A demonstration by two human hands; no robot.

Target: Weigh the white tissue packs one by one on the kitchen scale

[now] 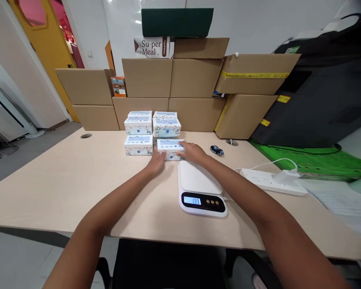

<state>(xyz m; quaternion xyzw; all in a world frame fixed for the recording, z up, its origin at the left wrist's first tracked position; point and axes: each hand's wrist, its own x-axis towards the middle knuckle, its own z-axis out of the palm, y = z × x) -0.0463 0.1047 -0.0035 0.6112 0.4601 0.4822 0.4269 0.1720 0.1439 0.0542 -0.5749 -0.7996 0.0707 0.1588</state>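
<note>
Between my two hands is a white floral box point(170, 149) with blue print, the front right one of a group. My left hand point(157, 162) presses its left end, fingers along the side. On its right end, my right hand point(192, 152) grips with the fingertips over the front and top. Left of it sits a matching white floral box point(138, 145), and several more stand in two columns behind, partly hidden. Below my right wrist lies a white digital scale point(198, 178) with nothing on its plate. Its lit display point(192, 200) appears to read 133.
Cardboard boxes point(147, 78) form a wall along the table's back. A small dark blue object point(217, 150) lies right of my right hand. Farther right are a white power strip point(270, 180) with a cable, a green mat point(313, 160) and a large black case point(327, 92).
</note>
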